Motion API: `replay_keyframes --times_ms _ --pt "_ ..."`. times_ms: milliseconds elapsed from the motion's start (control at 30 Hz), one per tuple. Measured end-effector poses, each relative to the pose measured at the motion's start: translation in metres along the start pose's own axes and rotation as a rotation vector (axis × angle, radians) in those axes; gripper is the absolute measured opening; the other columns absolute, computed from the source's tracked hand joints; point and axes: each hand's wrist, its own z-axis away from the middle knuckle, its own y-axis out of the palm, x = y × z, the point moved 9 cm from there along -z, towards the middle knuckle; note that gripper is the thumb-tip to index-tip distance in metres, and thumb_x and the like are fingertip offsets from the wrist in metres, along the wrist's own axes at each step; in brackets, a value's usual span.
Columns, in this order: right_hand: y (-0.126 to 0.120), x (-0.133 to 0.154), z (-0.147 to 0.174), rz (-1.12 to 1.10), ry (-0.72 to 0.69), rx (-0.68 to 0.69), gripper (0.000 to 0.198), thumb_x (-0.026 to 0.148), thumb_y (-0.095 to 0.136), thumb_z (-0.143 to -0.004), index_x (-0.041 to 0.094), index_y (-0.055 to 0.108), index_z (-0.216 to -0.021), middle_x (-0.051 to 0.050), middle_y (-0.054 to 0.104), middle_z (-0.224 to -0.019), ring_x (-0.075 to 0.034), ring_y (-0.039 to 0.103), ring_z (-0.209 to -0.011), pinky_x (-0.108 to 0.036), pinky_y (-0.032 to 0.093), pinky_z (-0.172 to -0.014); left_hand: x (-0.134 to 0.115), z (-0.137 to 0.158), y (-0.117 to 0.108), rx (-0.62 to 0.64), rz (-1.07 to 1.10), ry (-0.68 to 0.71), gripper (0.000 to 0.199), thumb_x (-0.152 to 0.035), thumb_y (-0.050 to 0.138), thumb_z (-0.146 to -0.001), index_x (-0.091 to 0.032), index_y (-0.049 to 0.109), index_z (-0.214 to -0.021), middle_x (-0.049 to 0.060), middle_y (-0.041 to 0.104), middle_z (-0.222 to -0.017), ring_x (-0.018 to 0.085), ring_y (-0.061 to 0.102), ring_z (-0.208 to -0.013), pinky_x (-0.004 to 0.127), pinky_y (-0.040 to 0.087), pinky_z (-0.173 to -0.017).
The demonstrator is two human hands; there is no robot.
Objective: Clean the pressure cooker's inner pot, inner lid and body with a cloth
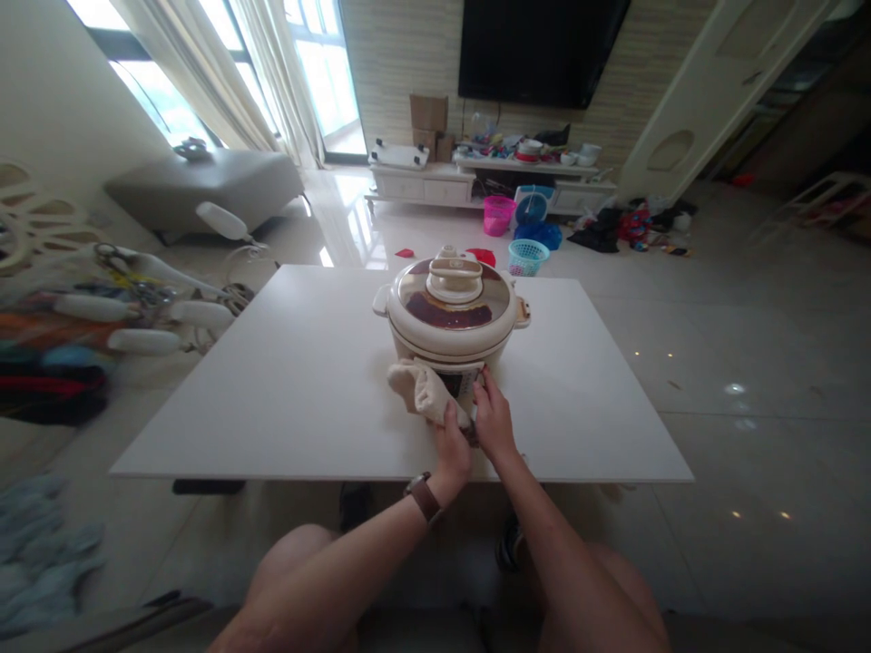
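A cream electric cooking pot (452,340) with a glass lid (455,295) stands upright on the white table. In my left hand (455,449) is a bunched beige cloth (425,390), held against the lower front of the pot. The cloth covers the left part of the dark control panel (457,381). My right hand (495,417) is at the panel's right edge, one finger reaching up to it and the other fingers curled. What those curled fingers hold, if anything, is hidden. A small dark patch shows between the two hands.
The white table (306,381) extends on both sides of the pot. Beyond it are a turquoise basket (528,258), a pink basket (499,216) and a low cluttered cabinet (422,186). At left stand white padded arms (200,315) of some equipment and a grey bench (210,186).
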Motion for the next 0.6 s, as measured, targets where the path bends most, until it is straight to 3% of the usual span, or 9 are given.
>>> replay_keyframes --times_ms 200,467,600 --pt "-0.002 0.001 0.001 -0.014 0.012 -0.007 0.063 0.055 0.045 -0.098 0.016 0.065 -0.144 -0.017 0.062 -0.154 -0.033 0.057 -0.145 -0.053 0.039 -0.125 0.019 0.034 0.023 0.109 -0.004 -0.063 0.056 -0.05 0.054 -0.1 -0.019 0.064 -0.144 0.013 0.065 -0.151 0.025 0.045 -0.156 0.037 0.026 -0.135" --pt "-0.003 -0.002 0.0 -0.032 0.022 0.008 0.06 0.056 0.046 -0.1 0.02 0.066 -0.143 -0.013 0.062 -0.155 -0.031 0.058 -0.144 -0.052 0.044 -0.122 0.017 0.03 0.025 0.109 -0.002 -0.071 0.058 -0.052 0.053 -0.1 -0.02 0.061 -0.148 0.013 0.06 -0.157 0.024 0.042 -0.158 0.037 0.024 -0.135" --pt "-0.001 -0.004 -0.001 -0.061 0.016 0.012 0.059 0.057 0.046 -0.1 0.021 0.067 -0.142 -0.013 0.061 -0.156 -0.031 0.058 -0.143 -0.052 0.046 -0.121 0.015 0.023 0.014 0.055 0.019 -0.104 0.057 -0.053 0.051 -0.101 -0.021 0.061 -0.147 0.011 0.059 -0.159 0.023 0.04 -0.159 0.037 0.023 -0.135"
